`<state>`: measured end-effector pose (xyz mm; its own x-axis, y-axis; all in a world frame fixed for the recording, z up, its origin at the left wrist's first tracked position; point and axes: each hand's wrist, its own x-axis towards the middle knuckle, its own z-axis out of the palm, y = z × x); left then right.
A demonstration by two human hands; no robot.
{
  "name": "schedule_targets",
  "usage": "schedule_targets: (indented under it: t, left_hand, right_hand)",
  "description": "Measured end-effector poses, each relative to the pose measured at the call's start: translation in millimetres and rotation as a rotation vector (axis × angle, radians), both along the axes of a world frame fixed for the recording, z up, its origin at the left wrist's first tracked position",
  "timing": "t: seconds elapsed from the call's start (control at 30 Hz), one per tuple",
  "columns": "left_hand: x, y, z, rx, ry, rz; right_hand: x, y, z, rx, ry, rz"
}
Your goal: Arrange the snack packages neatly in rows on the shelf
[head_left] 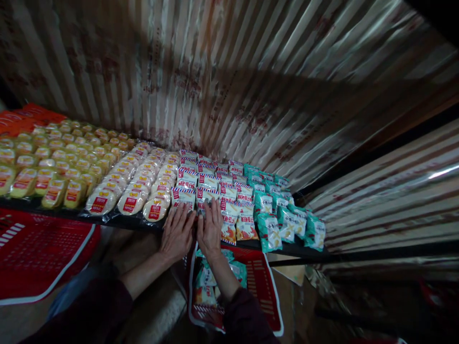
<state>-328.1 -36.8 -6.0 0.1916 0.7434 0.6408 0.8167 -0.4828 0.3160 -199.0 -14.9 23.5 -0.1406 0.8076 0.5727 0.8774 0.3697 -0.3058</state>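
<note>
My left hand [177, 232] lies flat with fingers spread on a white snack packet with a red label [183, 196] at the front edge of the dark shelf [287, 248]. My right hand [210, 229] lies flat beside it, fingers stretched over the neighbouring white packet [205, 195]. Both hands touch the front row of these packets and grip nothing. Rows of white-and-red packets [211, 179] run back from my hands. Teal packets [276, 210] lie to their right, round pale cakes in clear wrap [143, 181] to their left.
Yellow snack packets [53, 162] fill the shelf's left part, with orange packs [25, 117] behind. A red basket [258, 286] below my right arm holds a few packets. Another red basket [39, 253] sits lower left. A corrugated metal wall [229, 71] backs the shelf.
</note>
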Motion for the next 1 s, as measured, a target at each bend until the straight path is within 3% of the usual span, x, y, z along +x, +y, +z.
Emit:
schedule_targets:
  t: [0.33,0.53,0.8,1.0]
  left_hand:
    - [32,7,7.8,0.071,-0.027,-0.042]
    - [52,3,6.8,0.075,-0.005,-0.054]
    - [69,-27,1.9,0.024,0.1,-0.134]
    - [83,-32,-9.6,0.016,0.14,-0.192]
  right_hand:
    - [35,14,16.0,-0.03,-0.068,0.064]
    - [60,4,24.3,-0.004,-0.068,0.031]
    - [88,-19,-5.3,0.005,0.009,-0.184]
    - [92,-21,-17.3,-0.027,0.026,-0.141]
